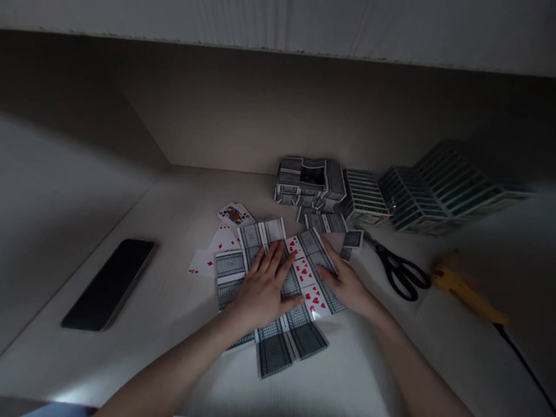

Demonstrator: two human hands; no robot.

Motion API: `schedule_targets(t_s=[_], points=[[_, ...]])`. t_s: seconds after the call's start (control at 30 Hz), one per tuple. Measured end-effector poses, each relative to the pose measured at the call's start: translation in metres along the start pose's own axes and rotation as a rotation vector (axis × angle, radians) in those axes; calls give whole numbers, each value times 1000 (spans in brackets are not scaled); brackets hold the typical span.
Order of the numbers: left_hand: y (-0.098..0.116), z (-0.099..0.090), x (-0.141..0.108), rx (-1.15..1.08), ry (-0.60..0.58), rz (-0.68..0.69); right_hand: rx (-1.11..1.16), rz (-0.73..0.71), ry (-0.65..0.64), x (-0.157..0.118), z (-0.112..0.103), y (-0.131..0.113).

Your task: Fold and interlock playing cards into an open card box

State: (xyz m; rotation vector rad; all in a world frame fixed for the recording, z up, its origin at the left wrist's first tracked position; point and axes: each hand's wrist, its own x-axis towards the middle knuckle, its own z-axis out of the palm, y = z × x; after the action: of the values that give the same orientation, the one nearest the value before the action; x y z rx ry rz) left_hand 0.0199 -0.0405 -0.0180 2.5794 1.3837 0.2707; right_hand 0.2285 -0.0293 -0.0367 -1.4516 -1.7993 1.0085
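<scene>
Pressing down with the left hand [266, 292], palm flat and fingers spread wide over the card panel [299, 314], right in the middle of the tabletop [182, 191]! Steadying, it seems, at the panel's right edge with the right hand [350, 286], thumb and forefinger parted, no clear pinch showing.

And now the danger! Could skew right here: pushing harder with one hand than the other might shear a seam and throw the row of heart cards [304, 270] out of line. Could crease, too, at the lower flap [274, 352], poking out beyond both hands, unpinned. Watch the left side: sliding that way could shove the loose cards [222, 238], close against the panel, out of their cluster. Watch the right forearm as well: swinging wide might knock the scissors [403, 272] or drag the yellow glue gun [469, 291] by its black cord [523, 356].

On to the count! Two hands, one panel, three heart cards face up in a row. Loose cards, at least four, overlapping. One phone [110, 285], one pair of scissors, one glue gun, one cord. At the back, one card box [289, 178] with an open top, plus three ribbed card structures [367, 197], by the look of it. Small card pieces [334, 223] nearby: several, too dim to number.
</scene>
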Motion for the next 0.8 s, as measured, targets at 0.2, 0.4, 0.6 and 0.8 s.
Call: schedule_targets(t_s=[0.2,0.4,0.6,0.8], points=[[0,-1,0,-10,-2,9,-68,17,7,-3,6,-7],[-1,2,0,7,14,20,-115,8,-31,-2,4,-13],[-1,3,0,20,23,42,-160,7,-24,-2,11,-14],[-1,3,0,29,23,43,-228,4,-36,-4,19,-27]])
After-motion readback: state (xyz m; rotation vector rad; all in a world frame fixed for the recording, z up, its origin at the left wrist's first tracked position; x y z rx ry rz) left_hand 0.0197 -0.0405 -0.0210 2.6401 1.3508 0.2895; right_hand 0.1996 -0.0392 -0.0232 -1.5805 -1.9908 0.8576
